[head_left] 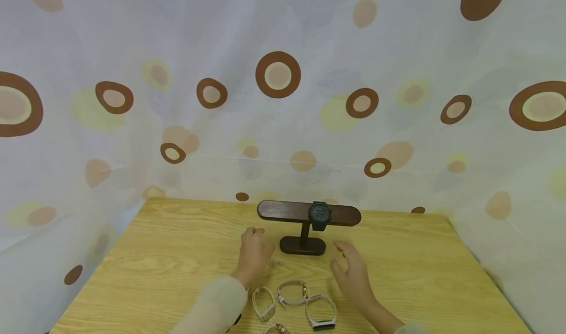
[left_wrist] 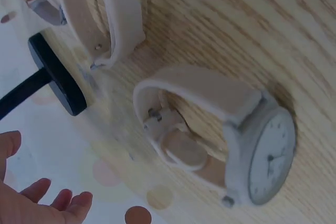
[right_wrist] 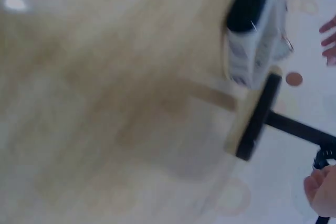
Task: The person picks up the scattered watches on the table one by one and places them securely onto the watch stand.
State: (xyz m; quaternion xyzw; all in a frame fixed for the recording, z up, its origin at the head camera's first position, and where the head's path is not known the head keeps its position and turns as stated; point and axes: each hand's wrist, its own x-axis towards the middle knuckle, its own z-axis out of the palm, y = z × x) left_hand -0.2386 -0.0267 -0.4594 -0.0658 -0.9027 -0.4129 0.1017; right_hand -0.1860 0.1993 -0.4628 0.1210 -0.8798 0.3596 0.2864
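A dark wooden T-shaped watch stand (head_left: pixel 283 210) stands near the back of the table, with a black watch (head_left: pixel 319 213) strapped around the right part of its bar. My left hand (head_left: pixel 255 251) is to the left of the stand's base, fingers loosely bent and holding nothing. On the other side, my right hand (head_left: pixel 353 274) has its thumb and fingers apart, also without anything in it. Close to the left forearm lies a pale watch with a round white dial (left_wrist: pixel 270 158). Beside it are a pale-strapped watch with a rose-gold case (head_left: pixel 304 290) and a white band with a black face (head_left: pixel 324 324).
Another watch (head_left: pixel 278 328) is cut off by the bottom edge of the head view. The light wooden table (head_left: pixel 420 255) is bordered at the back and sides by a patterned curtain (head_left: pixel 309 123). The right wrist view is blurred.
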